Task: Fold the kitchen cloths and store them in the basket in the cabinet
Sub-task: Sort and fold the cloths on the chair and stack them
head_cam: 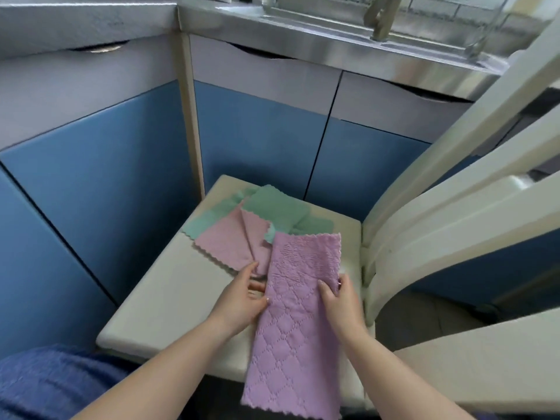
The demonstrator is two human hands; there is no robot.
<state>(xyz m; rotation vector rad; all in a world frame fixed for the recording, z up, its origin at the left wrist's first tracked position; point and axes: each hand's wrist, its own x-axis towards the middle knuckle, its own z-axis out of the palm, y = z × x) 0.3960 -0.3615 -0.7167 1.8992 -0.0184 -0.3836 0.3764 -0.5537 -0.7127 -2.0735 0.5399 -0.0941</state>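
Note:
A long purple quilted cloth [298, 313] lies lengthwise on the cream chair seat [169, 286], its near end hanging over the seat's front edge. My left hand [242, 298] grips its left edge at mid-length, and my right hand [339, 298] pinches its right edge. Behind it lies a pink cloth [233, 241] with one corner folded over. Green cloths [275, 207] are spread under and behind the pink one. No basket is in view.
The chair's cream backrest slats [454, 213] rise on the right. Blue and grey cabinet doors [257, 140] stand shut behind the chair, under a steel sink counter [348, 40]. My blue-clad knee [54, 380] is at the lower left.

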